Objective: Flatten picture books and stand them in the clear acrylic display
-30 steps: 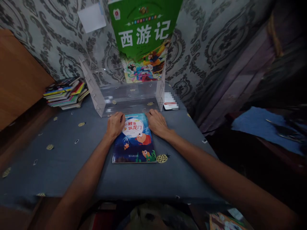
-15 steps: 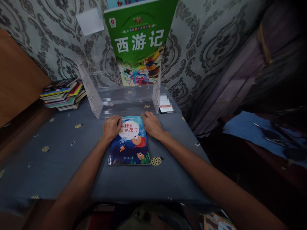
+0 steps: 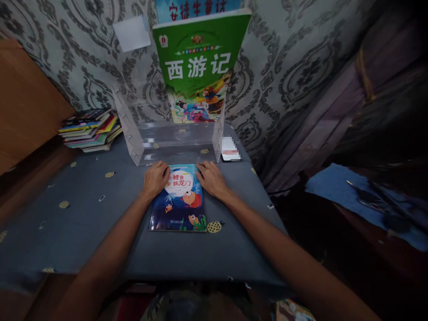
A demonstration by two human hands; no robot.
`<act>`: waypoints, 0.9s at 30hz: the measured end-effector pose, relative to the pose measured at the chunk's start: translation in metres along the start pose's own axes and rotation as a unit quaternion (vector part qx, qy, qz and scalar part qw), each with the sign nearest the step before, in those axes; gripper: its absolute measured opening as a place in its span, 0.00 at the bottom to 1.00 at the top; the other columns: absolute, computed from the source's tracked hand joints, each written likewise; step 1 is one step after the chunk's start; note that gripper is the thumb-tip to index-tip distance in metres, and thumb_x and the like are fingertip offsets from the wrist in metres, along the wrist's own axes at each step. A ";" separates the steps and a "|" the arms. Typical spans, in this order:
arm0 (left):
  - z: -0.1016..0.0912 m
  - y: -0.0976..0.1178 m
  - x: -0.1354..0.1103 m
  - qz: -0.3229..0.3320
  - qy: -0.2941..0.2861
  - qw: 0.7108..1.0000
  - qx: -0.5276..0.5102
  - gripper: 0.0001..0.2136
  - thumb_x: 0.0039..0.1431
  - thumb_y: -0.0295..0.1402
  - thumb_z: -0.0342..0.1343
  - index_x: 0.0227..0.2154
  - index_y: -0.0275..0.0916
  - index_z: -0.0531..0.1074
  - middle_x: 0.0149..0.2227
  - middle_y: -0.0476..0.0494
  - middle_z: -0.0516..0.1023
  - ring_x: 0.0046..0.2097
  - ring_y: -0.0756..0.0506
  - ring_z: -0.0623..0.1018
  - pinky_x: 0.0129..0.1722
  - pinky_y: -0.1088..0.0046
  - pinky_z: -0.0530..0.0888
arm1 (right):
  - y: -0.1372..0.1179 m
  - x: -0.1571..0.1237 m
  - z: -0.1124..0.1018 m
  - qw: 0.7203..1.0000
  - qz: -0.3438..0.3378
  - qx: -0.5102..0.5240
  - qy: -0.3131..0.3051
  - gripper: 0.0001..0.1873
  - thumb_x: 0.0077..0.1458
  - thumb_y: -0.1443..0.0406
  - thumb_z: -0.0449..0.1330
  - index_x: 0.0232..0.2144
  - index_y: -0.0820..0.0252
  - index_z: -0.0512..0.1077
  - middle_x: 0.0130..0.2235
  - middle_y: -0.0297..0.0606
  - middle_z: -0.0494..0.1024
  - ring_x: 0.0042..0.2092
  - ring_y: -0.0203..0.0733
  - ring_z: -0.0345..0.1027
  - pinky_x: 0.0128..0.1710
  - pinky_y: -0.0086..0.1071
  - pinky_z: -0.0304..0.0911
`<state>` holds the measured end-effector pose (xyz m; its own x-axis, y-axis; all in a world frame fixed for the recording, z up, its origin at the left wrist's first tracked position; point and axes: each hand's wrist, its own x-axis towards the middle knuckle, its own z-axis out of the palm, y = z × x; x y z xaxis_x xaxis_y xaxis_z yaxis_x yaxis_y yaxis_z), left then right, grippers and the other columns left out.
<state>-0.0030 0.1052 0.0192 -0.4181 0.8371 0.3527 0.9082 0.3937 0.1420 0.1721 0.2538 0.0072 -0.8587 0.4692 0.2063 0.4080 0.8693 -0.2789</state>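
A blue children's book (image 3: 180, 205) with orange fish on its cover lies flat on the table, its lower edge facing me. My left hand (image 3: 156, 180) has its fingers curled round the book's upper left corner. At the upper right corner, my right hand (image 3: 212, 178) grips the edge with bent fingers; some fingertips are hidden. Just beyond both hands stands a clear acrylic stepped rack (image 3: 179, 133). A green book (image 3: 200, 58) with white characters leans upright in it, and a light blue book (image 3: 197, 10) shows behind that one.
A stack of books (image 3: 92, 129) sits on the left of the grey tablecloth (image 3: 83, 223). Right of the rack lies a phone-like object (image 3: 231, 149), partly pixelated. Patterned wall and a white paper (image 3: 132, 33) are behind. A blue cloth (image 3: 351, 187) lies at the far right.
The camera view has tilted slightly, showing more of the light blue book. Both hands stay at the blue book's upper corners, and the right one has shifted slightly inward and down.
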 end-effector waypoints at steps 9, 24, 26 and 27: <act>-0.002 0.002 0.001 -0.003 -0.011 1.000 0.015 0.13 0.69 0.33 0.45 0.33 0.40 0.74 0.39 0.40 0.77 0.43 0.42 0.75 0.38 0.68 0.67 | 0.001 -0.003 0.000 1.000 -0.013 -0.005 0.005 0.20 0.67 0.61 0.53 0.55 0.66 0.72 0.53 0.50 0.74 0.54 0.52 0.63 0.55 0.41 0.59; -0.001 -0.003 0.003 0.019 -0.006 1.000 -0.012 0.12 0.68 0.32 0.46 0.34 0.41 0.75 0.40 0.40 0.77 0.44 0.41 0.75 0.42 0.67 0.69 | 0.007 0.002 0.008 0.999 -0.035 -0.038 0.016 0.19 0.68 0.60 0.51 0.53 0.65 0.73 0.52 0.49 0.75 0.52 0.51 0.64 0.55 0.41 0.58; 0.000 -0.003 0.003 0.022 -0.005 1.000 -0.008 0.11 0.68 0.32 0.47 0.35 0.41 0.75 0.41 0.39 0.77 0.45 0.41 0.75 0.42 0.67 0.69 | 0.007 0.002 0.008 0.998 -0.036 -0.039 0.019 0.20 0.68 0.60 0.51 0.54 0.65 0.73 0.52 0.49 0.75 0.52 0.51 0.63 0.55 0.41 0.58; 0.000 -0.003 0.003 0.022 -0.004 1.000 -0.006 0.11 0.68 0.32 0.47 0.35 0.40 0.75 0.41 0.39 0.76 0.46 0.40 0.75 0.42 0.67 0.69 | 0.006 0.002 0.008 0.998 -0.036 -0.040 0.020 0.20 0.68 0.60 0.52 0.54 0.66 0.73 0.52 0.49 0.75 0.52 0.51 0.63 0.55 0.41 0.58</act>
<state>-0.0067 0.1065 0.0193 -0.3773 0.8567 0.3516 0.9261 0.3513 0.1377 0.1706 0.2591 -0.0012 -0.8745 0.4090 0.2608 0.3701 0.9101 -0.1862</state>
